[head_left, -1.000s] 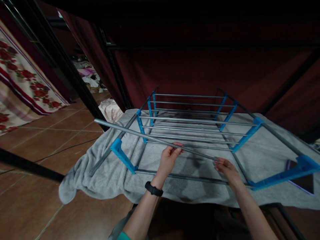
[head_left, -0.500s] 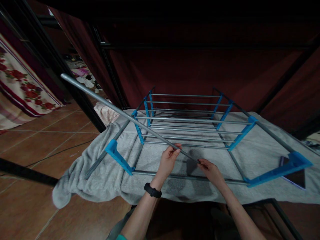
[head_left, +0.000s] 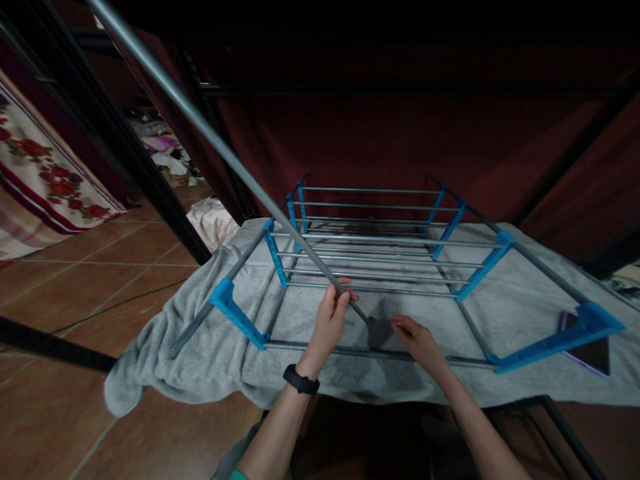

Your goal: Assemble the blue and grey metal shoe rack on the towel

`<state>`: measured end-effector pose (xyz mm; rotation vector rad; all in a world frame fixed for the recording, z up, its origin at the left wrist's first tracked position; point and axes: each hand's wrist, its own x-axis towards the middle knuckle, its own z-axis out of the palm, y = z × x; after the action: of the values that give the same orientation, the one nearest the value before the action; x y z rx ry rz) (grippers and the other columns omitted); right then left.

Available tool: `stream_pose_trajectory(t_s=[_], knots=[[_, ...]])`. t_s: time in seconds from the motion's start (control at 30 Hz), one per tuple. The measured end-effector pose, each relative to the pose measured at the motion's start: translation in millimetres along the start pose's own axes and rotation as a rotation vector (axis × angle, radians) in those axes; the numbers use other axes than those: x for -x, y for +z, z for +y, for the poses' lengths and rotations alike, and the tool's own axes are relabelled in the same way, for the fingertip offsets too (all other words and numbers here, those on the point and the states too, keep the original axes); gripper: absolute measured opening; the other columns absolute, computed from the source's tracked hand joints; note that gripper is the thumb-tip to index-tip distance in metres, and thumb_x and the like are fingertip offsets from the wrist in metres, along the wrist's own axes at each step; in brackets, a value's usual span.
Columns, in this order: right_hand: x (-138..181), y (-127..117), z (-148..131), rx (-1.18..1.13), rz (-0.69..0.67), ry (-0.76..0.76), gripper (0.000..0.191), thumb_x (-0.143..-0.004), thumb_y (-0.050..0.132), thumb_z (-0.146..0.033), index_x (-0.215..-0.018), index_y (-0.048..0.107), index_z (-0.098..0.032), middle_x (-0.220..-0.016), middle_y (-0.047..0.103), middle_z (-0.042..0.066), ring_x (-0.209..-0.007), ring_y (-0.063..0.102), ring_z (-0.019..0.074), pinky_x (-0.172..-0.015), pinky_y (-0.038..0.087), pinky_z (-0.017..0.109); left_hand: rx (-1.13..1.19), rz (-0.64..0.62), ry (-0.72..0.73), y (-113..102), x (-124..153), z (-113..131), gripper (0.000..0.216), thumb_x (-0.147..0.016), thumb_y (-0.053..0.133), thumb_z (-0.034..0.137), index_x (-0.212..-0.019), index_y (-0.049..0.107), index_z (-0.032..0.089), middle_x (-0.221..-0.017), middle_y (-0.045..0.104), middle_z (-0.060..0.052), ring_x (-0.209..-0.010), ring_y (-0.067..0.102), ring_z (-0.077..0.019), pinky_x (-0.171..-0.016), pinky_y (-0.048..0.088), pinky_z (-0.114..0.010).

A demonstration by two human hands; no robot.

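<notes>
A long grey metal rod (head_left: 227, 155) slants from the top left down toward the middle of the rack. My left hand (head_left: 331, 313) is closed around it near its lower end, with a black band on the wrist. My right hand (head_left: 414, 339) is just right of that end, apart from it. Its fingers are curled together and I see nothing in them. Behind and around both hands lies a rack frame of grey tubes (head_left: 390, 241) with blue plastic brackets (head_left: 240, 319). The rack's front tube (head_left: 360, 353) passes near my wrists.
The rack lies on a grey blanket (head_left: 165, 360). A flat dark device (head_left: 590, 357) rests under the right blue bracket. Black metal posts (head_left: 165, 200) and a dark red curtain (head_left: 370, 147) surround the space. Tiled floor (head_left: 55, 400) shows at left.
The rod has tilted up more steeply, its far end now leaving the top of the view. My right hand has let go of its lower end. The rack has stayed put.
</notes>
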<state>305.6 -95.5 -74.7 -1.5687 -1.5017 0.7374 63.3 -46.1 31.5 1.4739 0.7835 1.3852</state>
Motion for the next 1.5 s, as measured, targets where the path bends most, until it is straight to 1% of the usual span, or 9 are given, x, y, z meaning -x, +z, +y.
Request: stream_pose_trajectory(t_s=[0.27, 0.4, 0.53, 0.77, 1.0, 1.13, 1.27, 1.4, 1.5], knots=[[-3, -13, 2, -0.004, 0.090, 0.024, 0.030, -0.085, 0.057, -0.043, -0.103, 0.072, -0.025, -0.100, 0.077, 0.007, -0.093, 0.072, 0.0252, -0.086, 0.055, 0.038, -0.236, 0.011, 0.094, -15, -4, 7, 0.030, -0.099, 0.049, 0.034, -0.124, 0.059, 0.021, -0.086, 0.063, -0.003, -0.082, 0.060, -0.0165, -0.080, 0.047, -0.029], [-3, -19, 4, -0.016, 0.115, 0.050, 0.031, -0.083, 0.056, -0.042, -0.103, 0.071, -0.025, -0.099, 0.077, 0.007, -0.093, 0.072, 0.0252, -0.086, 0.055, 0.039, -0.351, 0.023, 0.179, -23, -6, 6, 0.025, -0.097, 0.050, 0.030, -0.117, 0.065, 0.023, -0.097, 0.067, -0.006, -0.091, 0.061, -0.0193, -0.085, 0.047, -0.031], [-4, -26, 8, -0.033, 0.132, 0.085, 0.033, -0.081, 0.056, -0.043, -0.104, 0.070, -0.024, -0.098, 0.077, 0.008, -0.092, 0.072, 0.0250, -0.084, 0.054, 0.038, -0.487, -0.025, 0.232, -34, -9, 1, 0.028, -0.098, 0.048, 0.026, -0.119, 0.065, 0.024, -0.102, 0.067, -0.008, -0.099, 0.061, -0.0221, -0.090, 0.046, -0.034], [-4, -36, 9, -0.040, 0.186, 0.123, 0.037, -0.082, 0.054, -0.045, -0.107, 0.070, -0.022, -0.099, 0.077, 0.009, -0.086, 0.071, 0.0233, -0.084, 0.053, 0.039, -0.705, -0.064, 0.200, -56, -10, -16, 0.024, -0.097, 0.046, 0.022, -0.111, 0.066, 0.021, -0.100, 0.067, -0.009, -0.099, 0.061, -0.0239, -0.090, 0.044, -0.038], [-6, -44, 11, -0.093, 0.237, 0.136, 0.036, -0.081, 0.056, -0.048, -0.102, 0.070, -0.022, -0.098, 0.077, 0.009, -0.084, 0.070, 0.0217, -0.078, 0.055, 0.037, -0.903, -0.131, 0.133, -80, -12, -20, 0.027, -0.096, 0.041, 0.022, -0.110, 0.065, 0.019, -0.099, 0.069, -0.009, -0.101, 0.061, -0.0258, -0.092, 0.043, -0.042], [-8, -46, 8, -0.209, 0.263, 0.157, 0.036, -0.078, 0.060, -0.048, -0.102, 0.069, -0.022, -0.097, 0.076, 0.009, -0.080, 0.068, 0.0204, -0.073, 0.055, 0.035, -0.981, -0.175, 0.111, -85, -10, -20, 0.028, -0.096, 0.039, 0.019, -0.109, 0.064, 0.019, -0.100, 0.069, -0.009, -0.100, 0.061, -0.0254, -0.093, 0.042, -0.042], [-10, -50, -5, -0.410, 0.329, 0.216, 0.037, -0.069, 0.068, -0.048, -0.096, 0.068, -0.023, -0.091, 0.075, 0.008, -0.075, 0.067, 0.0191, -0.067, 0.055, 0.033, -1.074, -0.233, 0.100, -85, -8, -21, 0.031, -0.093, 0.038, 0.012, -0.109, 0.064, 0.020, -0.100, 0.070, -0.008, -0.099, 0.061, -0.0249, -0.094, 0.042, -0.042], [-9, -57, -16, -0.649, 0.409, 0.282, 0.038, -0.065, 0.076, -0.042, -0.096, 0.067, -0.022, -0.096, 0.075, 0.007, -0.080, 0.069, 0.0195, -0.072, 0.058, 0.034, -1.176, -0.278, 0.124, -87, -8, -25, 0.036, -0.090, 0.038, 0.008, -0.110, 0.065, 0.021, -0.101, 0.070, -0.008, -0.098, 0.061, -0.0258, -0.093, 0.042, -0.041], [-6, -61, -18, -0.814, 0.422, 0.308, 0.029, -0.065, 0.078, -0.034, -0.088, 0.066, -0.022, -0.098, 0.075, 0.006, -0.087, 0.071, 0.0200, -0.079, 0.059, 0.034, -1.237, -0.306, 0.135, -89, -8, -29, 0.039, -0.088, 0.037, 0.005, -0.111, 0.065, 0.020, -0.103, 0.071, -0.009, -0.099, 0.062, -0.0272, -0.092, 0.041, -0.041]])
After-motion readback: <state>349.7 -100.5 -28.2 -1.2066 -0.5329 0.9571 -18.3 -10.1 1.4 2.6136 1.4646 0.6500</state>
